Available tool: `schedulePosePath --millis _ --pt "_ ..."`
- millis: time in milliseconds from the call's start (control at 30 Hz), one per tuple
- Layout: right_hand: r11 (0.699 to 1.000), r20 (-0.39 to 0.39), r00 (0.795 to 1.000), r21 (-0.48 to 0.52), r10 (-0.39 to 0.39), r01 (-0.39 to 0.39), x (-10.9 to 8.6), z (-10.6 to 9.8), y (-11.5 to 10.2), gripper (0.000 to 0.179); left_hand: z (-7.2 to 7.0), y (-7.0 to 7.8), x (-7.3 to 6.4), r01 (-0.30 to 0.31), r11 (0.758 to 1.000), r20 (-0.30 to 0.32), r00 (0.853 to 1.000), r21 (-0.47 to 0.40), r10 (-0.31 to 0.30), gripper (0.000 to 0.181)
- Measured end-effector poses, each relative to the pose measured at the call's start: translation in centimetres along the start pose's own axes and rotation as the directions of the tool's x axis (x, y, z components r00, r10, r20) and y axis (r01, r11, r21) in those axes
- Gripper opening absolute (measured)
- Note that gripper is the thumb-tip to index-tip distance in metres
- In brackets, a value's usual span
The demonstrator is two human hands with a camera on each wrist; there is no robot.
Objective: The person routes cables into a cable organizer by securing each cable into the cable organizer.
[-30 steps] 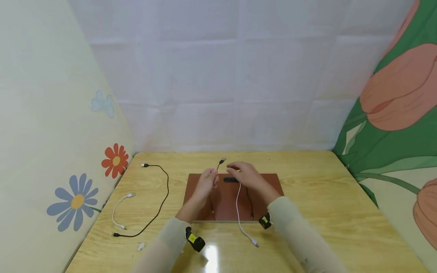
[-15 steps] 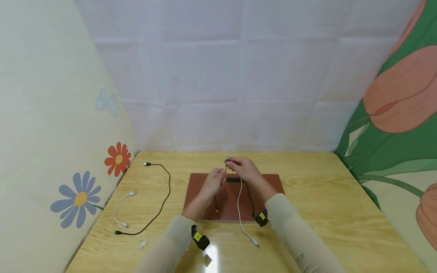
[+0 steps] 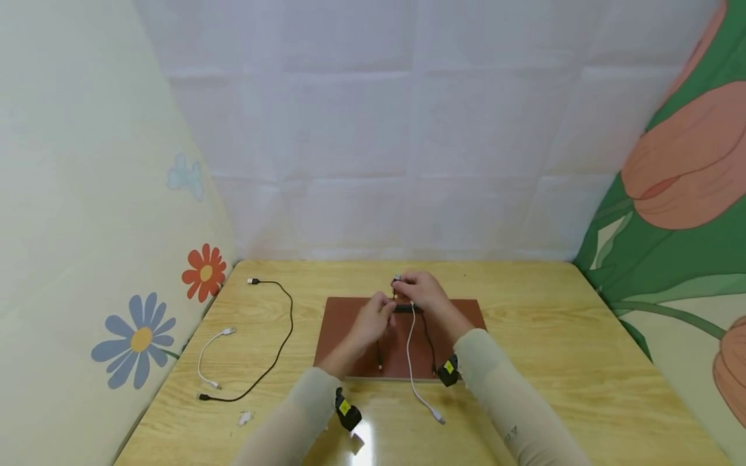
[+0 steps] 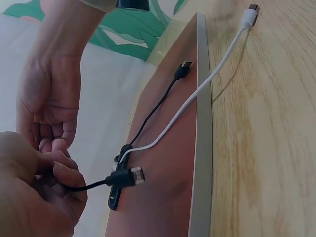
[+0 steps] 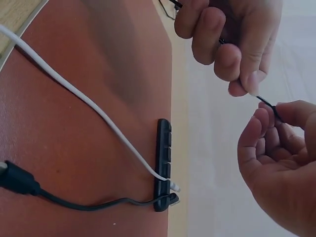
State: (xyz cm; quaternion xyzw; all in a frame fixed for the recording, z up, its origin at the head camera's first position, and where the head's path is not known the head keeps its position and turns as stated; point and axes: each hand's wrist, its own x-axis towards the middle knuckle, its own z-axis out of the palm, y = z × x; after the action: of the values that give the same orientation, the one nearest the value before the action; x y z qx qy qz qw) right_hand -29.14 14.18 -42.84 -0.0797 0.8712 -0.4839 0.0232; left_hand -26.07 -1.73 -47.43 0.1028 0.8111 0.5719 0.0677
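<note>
My left hand (image 3: pixel 373 321) pinches a short black USB cable (image 5: pixel 265 102) partway along, and its small connector end (image 4: pixel 123 177) hangs out below the fingers. My right hand (image 3: pixel 423 291) pinches the same cable near its USB-A plug (image 3: pixel 397 278), leaving a short stretch between the hands. Both are held above a black cable clip strip (image 5: pixel 162 148) at the far side of a brown board (image 3: pixel 344 323). A white cable (image 5: pixel 94 106) and another black cable (image 5: pixel 81 205) sit side by side in slots toward one end of the strip, trailing toward the near edge.
On the table's left lie a long black cable (image 3: pixel 289 330) and a short white cable (image 3: pixel 201 359). A small white piece (image 3: pixel 245 418) is near them. A pale backdrop (image 3: pixel 408 162) stands behind the table, with painted panels at both sides.
The right hand came left and took hold of the cable near its USB-A plug. Both hands then shifted slightly right and lower, bringing the cable closer over the clip strip.
</note>
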Motion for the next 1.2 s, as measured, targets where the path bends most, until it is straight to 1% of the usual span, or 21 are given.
schedulePosePath --millis 100,200,300,400,467,500,567,633,733,800,867,933,1000,1033,1100,1133,1200 --pt "1.0 0.014 1.0 -0.013 0.026 -0.026 0.2 0.0 0.5 0.02 0.3 0.0 0.1 0.005 1.0 0.014 1.0 0.029 -0.005 0.017" --pt "0.998 0.015 0.999 -0.052 0.029 -0.029 0.3 -0.2 0.9 0.017 0.5 -0.1 0.2 0.004 0.999 0.029 1.0 0.04 -0.006 0.019" --pt "0.997 0.017 0.999 -0.065 0.03 -0.029 0.4 -0.2 1.2 0.017 0.6 -0.4 0.3 0.003 0.998 0.027 1.0 0.066 -0.005 0.019" --pt "0.997 0.007 0.999 -0.064 0.043 -0.042 0.6 -0.2 1.5 0.016 0.8 -0.7 0.3 -0.02 0.991 0.012 1.0 0.135 0.018 0.017" --pt "0.996 -0.009 0.998 -0.067 0.056 -0.057 0.7 -0.1 1.7 0.014 0.8 -0.9 0.4 -0.056 0.976 0.004 0.998 0.208 0.057 0.017" --pt "0.995 -0.021 0.998 -0.072 0.063 -0.064 0.8 -0.1 1.8 0.014 0.9 -1.0 0.5 -0.081 0.964 0.003 0.997 0.253 0.083 0.018" --pt "0.993 -0.046 0.995 -0.082 0.083 -0.087 0.9 -0.1 2.0 0.015 1.0 -1.1 0.5 -0.134 0.927 0.003 0.99 0.352 0.142 0.018" --pt "0.99 -0.065 0.993 -0.093 0.102 -0.108 1.0 -0.1 2.1 0.016 1.1 -1.3 0.5 -0.175 0.881 0.011 0.982 0.439 0.189 0.018" --pt "0.984 -0.08 0.99 -0.127 0.12 -0.129 1.1 0.0 2.2 0.014 1.1 -1.4 0.4 -0.208 0.813 0.031 0.973 0.544 0.228 0.017" --pt "0.978 -0.079 0.989 -0.162 0.122 -0.134 1.2 0.0 2.3 0.014 1.2 -1.5 0.2 -0.223 0.775 0.049 0.969 0.592 0.242 0.016" --pt "0.972 -0.069 0.99 -0.191 0.126 -0.137 1.3 0.0 2.4 0.015 1.3 -1.6 0.1 -0.231 0.75 0.068 0.968 0.62 0.242 0.015" --pt "0.967 -0.06 0.99 -0.216 0.125 -0.136 1.4 0.1 2.6 0.015 1.3 -1.5 -0.1 -0.229 0.732 0.082 0.969 0.641 0.231 0.015" --pt "0.963 -0.048 0.99 -0.233 0.131 -0.138 1.6 0.3 2.8 0.015 1.3 -1.6 -0.3 -0.233 0.705 0.093 0.968 0.67 0.232 0.016" --pt "0.961 -0.044 0.99 -0.241 0.13 -0.137 1.7 0.4 3.0 0.015 1.4 -1.6 -0.4 -0.237 0.686 0.097 0.967 0.688 0.236 0.016" --pt "0.955 -0.036 0.991 -0.265 0.127 -0.132 1.9 0.5 3.3 0.014 1.5 -1.8 -0.6 -0.244 0.637 0.104 0.963 0.731 0.25 0.016" --pt "0.953 -0.032 0.991 -0.273 0.128 -0.132 2.0 0.6 3.4 0.014 1.6 -2.0 -0.7 -0.256 0.613 0.11 0.958 0.748 0.266 0.016" --pt "0.95 -0.025 0.99 -0.28 0.137 -0.139 2.0 0.8 3.5 0.012 1.8 -2.1 -0.9 -0.266 0.565 0.123 0.952 0.781 0.279 0.016"
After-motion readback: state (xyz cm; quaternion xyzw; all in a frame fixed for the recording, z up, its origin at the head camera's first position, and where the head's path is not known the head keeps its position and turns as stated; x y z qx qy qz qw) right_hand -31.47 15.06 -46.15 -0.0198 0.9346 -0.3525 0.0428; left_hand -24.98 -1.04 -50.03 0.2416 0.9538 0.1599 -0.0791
